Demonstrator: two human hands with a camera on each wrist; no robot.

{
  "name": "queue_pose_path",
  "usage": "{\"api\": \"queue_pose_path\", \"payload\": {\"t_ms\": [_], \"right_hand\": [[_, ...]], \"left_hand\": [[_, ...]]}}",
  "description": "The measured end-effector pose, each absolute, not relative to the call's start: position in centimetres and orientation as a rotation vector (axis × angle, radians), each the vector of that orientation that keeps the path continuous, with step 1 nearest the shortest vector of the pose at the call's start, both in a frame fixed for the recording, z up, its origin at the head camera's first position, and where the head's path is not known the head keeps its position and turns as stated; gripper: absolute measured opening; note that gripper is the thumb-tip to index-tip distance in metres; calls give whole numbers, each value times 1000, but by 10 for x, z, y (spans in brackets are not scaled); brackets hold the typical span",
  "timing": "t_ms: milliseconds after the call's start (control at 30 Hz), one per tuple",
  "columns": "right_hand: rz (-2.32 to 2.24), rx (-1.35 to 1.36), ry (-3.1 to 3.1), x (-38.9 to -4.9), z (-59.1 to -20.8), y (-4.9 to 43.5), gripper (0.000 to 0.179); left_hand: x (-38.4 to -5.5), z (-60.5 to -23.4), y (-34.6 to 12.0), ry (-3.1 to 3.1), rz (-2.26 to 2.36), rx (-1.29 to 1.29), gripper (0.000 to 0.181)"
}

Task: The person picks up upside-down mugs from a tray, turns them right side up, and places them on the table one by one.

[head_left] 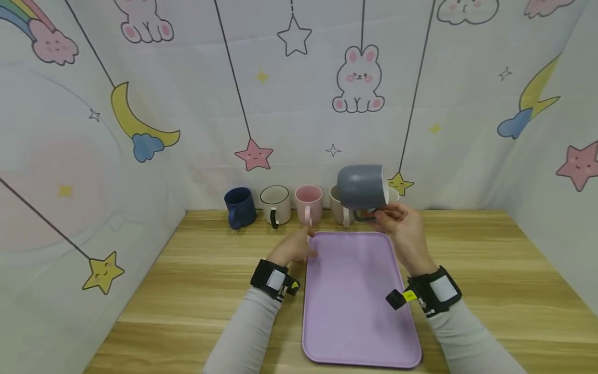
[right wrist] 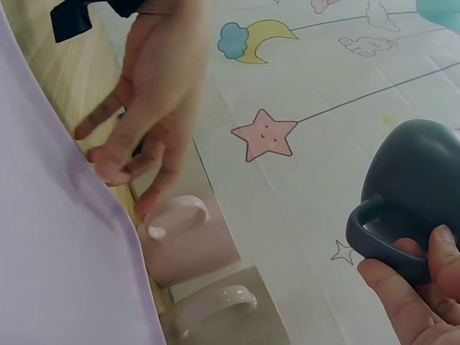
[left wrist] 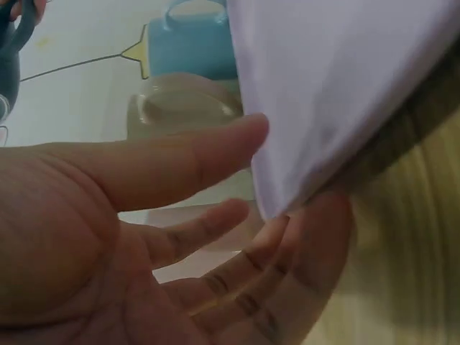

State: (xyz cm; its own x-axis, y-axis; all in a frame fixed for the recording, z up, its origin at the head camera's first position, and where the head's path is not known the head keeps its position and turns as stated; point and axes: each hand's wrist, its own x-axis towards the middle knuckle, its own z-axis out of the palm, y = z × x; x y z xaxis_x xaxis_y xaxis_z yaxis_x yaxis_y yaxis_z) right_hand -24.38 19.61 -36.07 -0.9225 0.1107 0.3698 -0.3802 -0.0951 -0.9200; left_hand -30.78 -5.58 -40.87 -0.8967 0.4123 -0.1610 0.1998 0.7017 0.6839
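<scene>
My right hand (head_left: 407, 234) holds a grey-blue mug (head_left: 361, 186) by its handle, in the air above the far end of a purple tray (head_left: 357, 296). The mug lies on its side, its mouth turned right. In the right wrist view, fingers and thumb pinch the handle (right wrist: 384, 248). At the tray's far left corner is my left hand (head_left: 293, 248), fingers loosely bent and spread. In the left wrist view its thumb overlaps the tray's edge; whether it presses there I cannot tell.
Along the back wall stand a navy mug (head_left: 240, 208), a white mug with black rim (head_left: 275, 205), a pink mug (head_left: 309, 205) and a beige mug (head_left: 337, 213) partly covered by the held one. A light-blue mug (left wrist: 190, 50) shows in the left wrist view. Patterned cloth (head_left: 299, 124) encloses the wooden table (head_left: 210, 291).
</scene>
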Motion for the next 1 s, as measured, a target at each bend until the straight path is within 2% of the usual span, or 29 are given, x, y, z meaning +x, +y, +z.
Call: {"api": "queue_pose_path", "payload": {"t_ms": [133,233,600,1000], "right_hand": [[2107,298,-1791,-246,-362,202,23],[2103,276,-1782,-247,-362,207,22],[2114,196,-1618,-256,-362,234,21],[2148,-8,-1487,-261,-362,262,17]], "left_hand": [[-306,-416,-57,2571,1046,440,75],[-306,-419,-58,2542,1092,423,79],[-306,-423,-58,2551,1088,398,74],[-305,-424,-59,2532,1126,397,73]]}}
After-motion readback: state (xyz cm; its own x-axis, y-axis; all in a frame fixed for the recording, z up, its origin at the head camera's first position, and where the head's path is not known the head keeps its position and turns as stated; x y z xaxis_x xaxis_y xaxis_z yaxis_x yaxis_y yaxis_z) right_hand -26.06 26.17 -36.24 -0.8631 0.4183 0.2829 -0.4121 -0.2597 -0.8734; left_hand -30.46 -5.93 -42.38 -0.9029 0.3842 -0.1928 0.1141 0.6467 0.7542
